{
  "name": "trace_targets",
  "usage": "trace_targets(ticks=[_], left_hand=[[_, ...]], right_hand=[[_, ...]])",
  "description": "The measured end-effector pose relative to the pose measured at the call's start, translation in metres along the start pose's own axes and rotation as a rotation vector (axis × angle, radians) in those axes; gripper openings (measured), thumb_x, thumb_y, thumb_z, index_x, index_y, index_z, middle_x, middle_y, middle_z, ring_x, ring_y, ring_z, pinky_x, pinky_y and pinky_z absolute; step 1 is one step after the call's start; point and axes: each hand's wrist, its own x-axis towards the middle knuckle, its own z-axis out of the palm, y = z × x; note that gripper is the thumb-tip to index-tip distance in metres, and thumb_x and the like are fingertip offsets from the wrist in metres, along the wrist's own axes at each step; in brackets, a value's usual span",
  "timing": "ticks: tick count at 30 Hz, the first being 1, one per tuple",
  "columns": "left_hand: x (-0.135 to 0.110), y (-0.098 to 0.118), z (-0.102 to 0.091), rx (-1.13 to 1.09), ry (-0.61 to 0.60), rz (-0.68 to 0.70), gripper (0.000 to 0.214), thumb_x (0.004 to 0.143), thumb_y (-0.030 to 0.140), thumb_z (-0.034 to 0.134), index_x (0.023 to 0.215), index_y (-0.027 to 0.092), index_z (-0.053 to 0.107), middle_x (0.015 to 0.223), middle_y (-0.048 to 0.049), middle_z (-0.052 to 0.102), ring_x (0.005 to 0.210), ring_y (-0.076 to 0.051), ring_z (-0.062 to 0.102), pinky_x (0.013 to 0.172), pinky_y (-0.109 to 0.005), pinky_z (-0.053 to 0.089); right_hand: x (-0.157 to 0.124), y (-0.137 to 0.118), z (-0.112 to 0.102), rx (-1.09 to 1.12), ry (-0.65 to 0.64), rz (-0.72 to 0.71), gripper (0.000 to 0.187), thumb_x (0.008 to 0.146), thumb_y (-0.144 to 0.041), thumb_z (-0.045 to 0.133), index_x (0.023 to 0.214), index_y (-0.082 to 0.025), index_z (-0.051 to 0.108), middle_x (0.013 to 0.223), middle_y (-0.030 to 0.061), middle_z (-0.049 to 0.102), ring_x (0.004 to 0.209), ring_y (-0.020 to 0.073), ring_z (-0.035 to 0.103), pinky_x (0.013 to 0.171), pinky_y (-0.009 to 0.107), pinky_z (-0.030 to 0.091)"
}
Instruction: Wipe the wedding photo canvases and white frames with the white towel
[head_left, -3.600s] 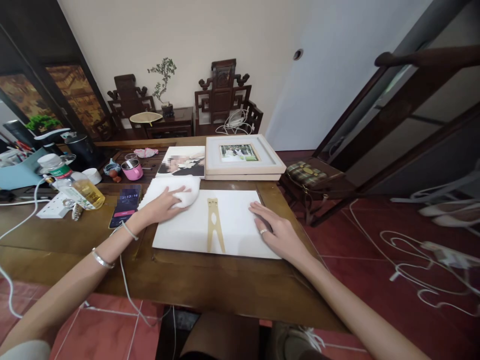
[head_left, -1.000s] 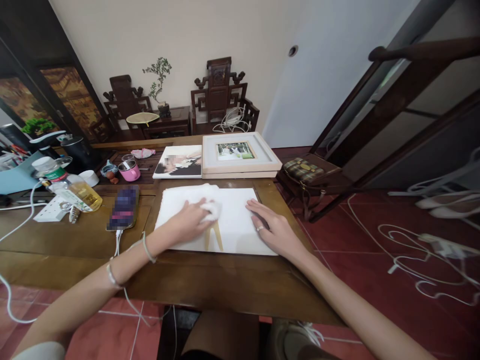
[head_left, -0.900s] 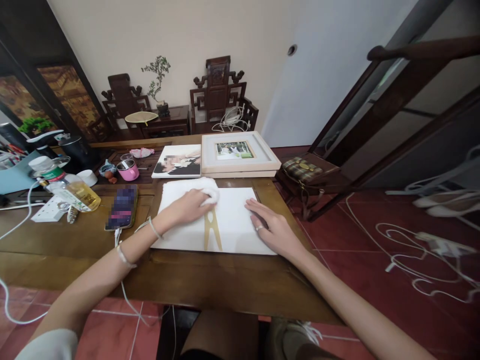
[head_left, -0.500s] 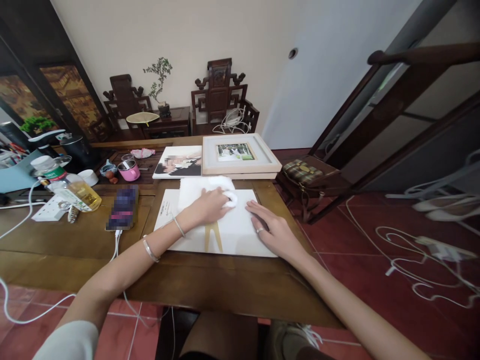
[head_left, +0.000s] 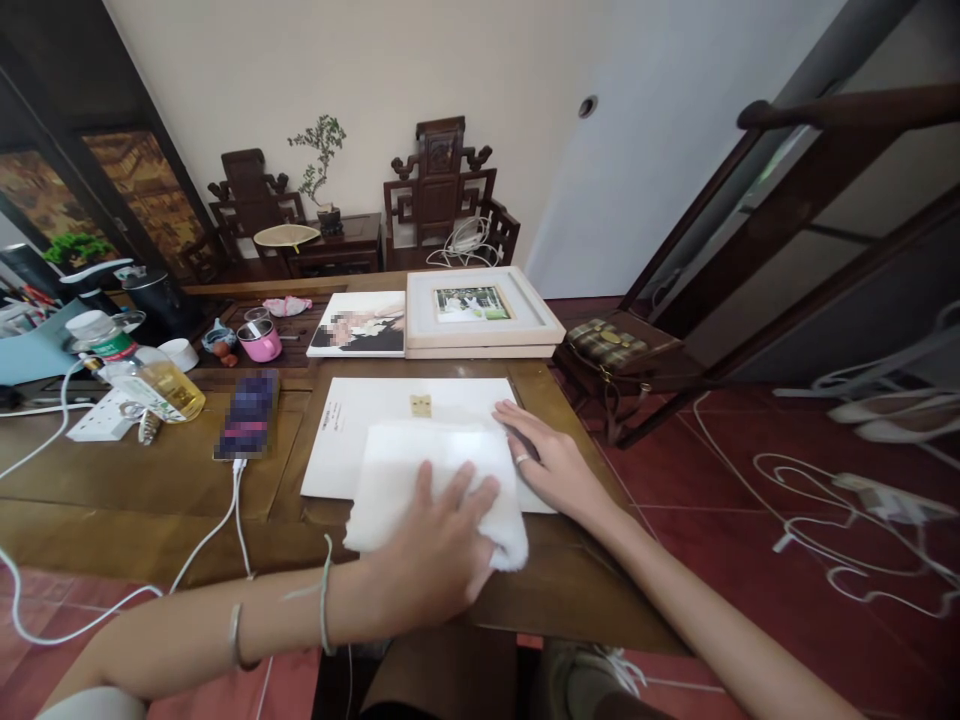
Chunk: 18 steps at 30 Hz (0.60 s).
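My left hand [head_left: 442,535] presses a folded white towel [head_left: 401,465] down, fingers spread on top and the thumb side gripping its near right corner. Under the towel lies a flat white board [head_left: 349,395] with small dark print at its left and a gold motif [head_left: 421,405] in the middle. The towel hides much of that motif and hangs past the board's near edge. My right hand [head_left: 551,460], wearing a ring, rests flat along the board's right edge, its fingers stretched out and holding nothing.
Behind the board are a photo panel [head_left: 360,335] and a pale wooden picture frame [head_left: 544,320]. To the left lie a phone [head_left: 247,415] on a cable, a bottle of yellow liquid [head_left: 176,390], a pink cup [head_left: 260,343] and a power strip [head_left: 100,417]. A chair with a plaid bag [head_left: 606,343] stands right.
My left hand has drawn the towel toward me, from the board's far edge to over its near edge, uncovering the far part. My right hand stays in place.
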Motion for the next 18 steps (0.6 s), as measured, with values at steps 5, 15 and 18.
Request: trace_targets(ticks=[5, 15, 18], left_hand=[[0.031, -0.036, -0.005, 0.017, -0.066, -0.084, 0.027, 0.095, 0.026, 0.046, 0.105, 0.017, 0.069, 0.148, -0.0143, 0.04, 0.139, -0.037, 0.03, 0.102, -0.069, 0.032], [0.067, -0.068, 0.002, 0.092, -0.119, -0.177, 0.032, 0.099, 0.026, 0.04, 0.115, 0.014, 0.066, 0.151, -0.0174, 0.034, 0.141, -0.039, 0.025, 0.103, -0.071, 0.028], [0.041, -0.042, 0.003, 0.138, -0.044, -0.057, 0.029, 0.095, 0.022, 0.044, 0.104, 0.013, 0.07, 0.148, -0.0202, 0.037, 0.138, -0.042, 0.03, 0.099, -0.072, 0.032]], right_hand=[[0.0, -0.001, 0.0, -0.004, -0.015, 0.0, 0.042, 0.089, -0.025, 0.041, 0.119, -0.008, 0.065, 0.132, 0.0191, 0.059, 0.129, 0.0292, 0.051, 0.11, 0.051, 0.039], [0.0, 0.001, 0.001, -0.009, -0.011, -0.012, 0.041, 0.09, -0.026, 0.041, 0.12, -0.009, 0.064, 0.133, 0.0186, 0.059, 0.13, 0.0277, 0.05, 0.11, 0.05, 0.039], [0.0, 0.001, 0.001, -0.003, -0.007, -0.018, 0.042, 0.09, -0.025, 0.041, 0.12, -0.007, 0.064, 0.133, 0.0202, 0.058, 0.13, 0.0289, 0.05, 0.11, 0.051, 0.039]])
